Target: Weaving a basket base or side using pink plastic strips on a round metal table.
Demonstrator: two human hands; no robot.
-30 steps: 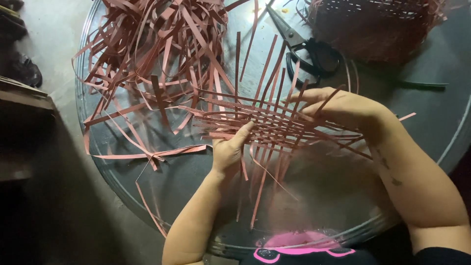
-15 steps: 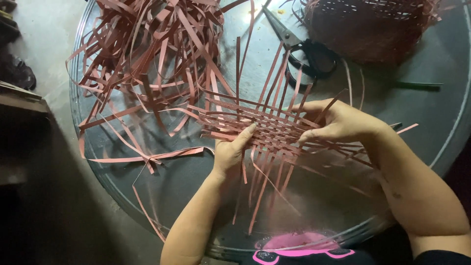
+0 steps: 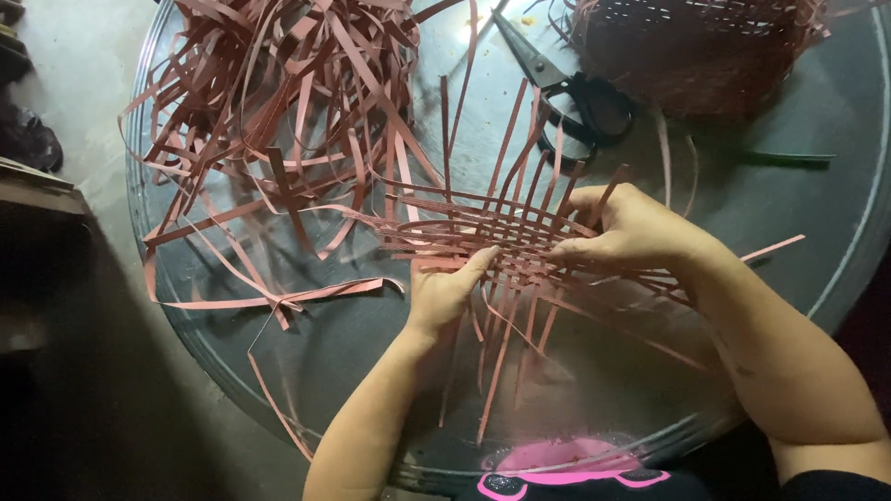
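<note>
Both hands clasped on a half-woven mat [image 3: 506, 237] of reddish strips mid-surface [image 3: 817, 186]: left hand [image 3: 445, 292] pressing its near edge, right hand [image 3: 631, 227] pinching strips, scissors [image 3: 566, 88] beyond.

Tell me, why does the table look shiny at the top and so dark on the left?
Head view: light glares off the round table beside the scissors; the floor at left sits in deep shadow; the hands and the woven strips look sharp; the rim curves from the wide lens.
</note>
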